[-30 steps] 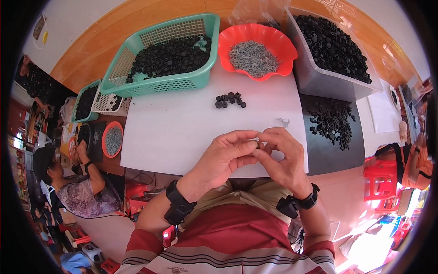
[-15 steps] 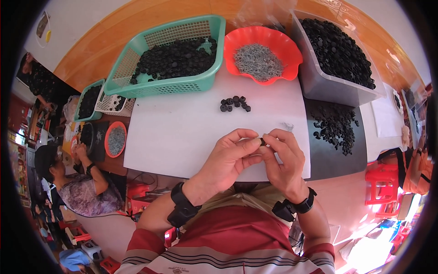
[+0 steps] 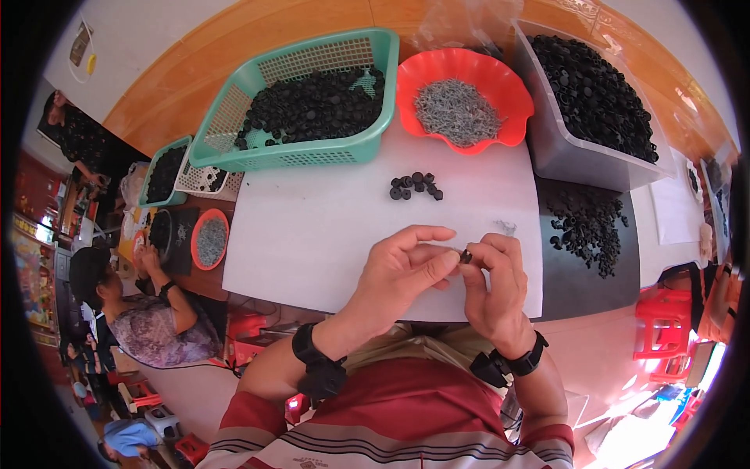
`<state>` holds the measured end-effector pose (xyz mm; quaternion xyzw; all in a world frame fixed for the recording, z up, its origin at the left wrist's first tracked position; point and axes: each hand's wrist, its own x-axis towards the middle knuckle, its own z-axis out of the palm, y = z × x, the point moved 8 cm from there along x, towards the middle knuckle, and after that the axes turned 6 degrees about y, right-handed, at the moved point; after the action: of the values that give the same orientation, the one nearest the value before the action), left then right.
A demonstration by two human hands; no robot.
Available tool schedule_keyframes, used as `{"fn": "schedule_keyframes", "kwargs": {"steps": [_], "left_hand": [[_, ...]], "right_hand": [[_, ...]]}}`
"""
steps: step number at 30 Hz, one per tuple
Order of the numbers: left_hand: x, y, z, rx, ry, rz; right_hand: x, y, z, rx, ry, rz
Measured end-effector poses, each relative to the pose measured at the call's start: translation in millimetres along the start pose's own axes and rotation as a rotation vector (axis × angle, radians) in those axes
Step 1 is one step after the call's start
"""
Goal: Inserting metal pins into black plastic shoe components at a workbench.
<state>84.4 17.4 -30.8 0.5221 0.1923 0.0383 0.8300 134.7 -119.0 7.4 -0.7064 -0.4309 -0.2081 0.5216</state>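
Note:
Over the white sheet (image 3: 312,234), my two hands meet at the fingertips. Between the thumb and fingers of my right hand (image 3: 500,293) is a small black round cap-like part (image 3: 466,256). My left hand (image 3: 398,270) comes up to the part from the side, its thumb pressed toward the bent fingers and its forefinger stretched above. Anything in its pinch is too small or hidden to make out. Beyond my hands lies a small group of black parts (image 3: 416,186). A little pile of thin metal pieces (image 3: 505,227) rests near my right fingers.
At the back stand a green basket (image 3: 312,156) of black parts, a red bowl (image 3: 519,117) of metal pins and a grey bin (image 3: 578,160) of black parts. Loose black pieces (image 3: 590,227) lie on the dark surface at right. Another person (image 3: 160,320) works at left.
My hands have shifted slightly right, and the black part now shows more plainly in my right fingers. My left forefinger has lifted away from the pinch. The whole view has shifted a little.

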Motion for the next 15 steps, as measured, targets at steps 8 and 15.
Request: {"fn": "schedule_keyframes", "kwargs": {"steps": [8, 15], "left_hand": [[26.8, 61.4, -40.0, 1.264, 0.445, 0.811], [40.2, 57.2, -38.9, 1.396, 0.438, 0.758]], "right_hand": [[2.5, 6.3, -6.7, 0.064, -0.002, 0.093], [1.9, 7.4, -8.3, 0.086, 0.006, 0.095]]}}
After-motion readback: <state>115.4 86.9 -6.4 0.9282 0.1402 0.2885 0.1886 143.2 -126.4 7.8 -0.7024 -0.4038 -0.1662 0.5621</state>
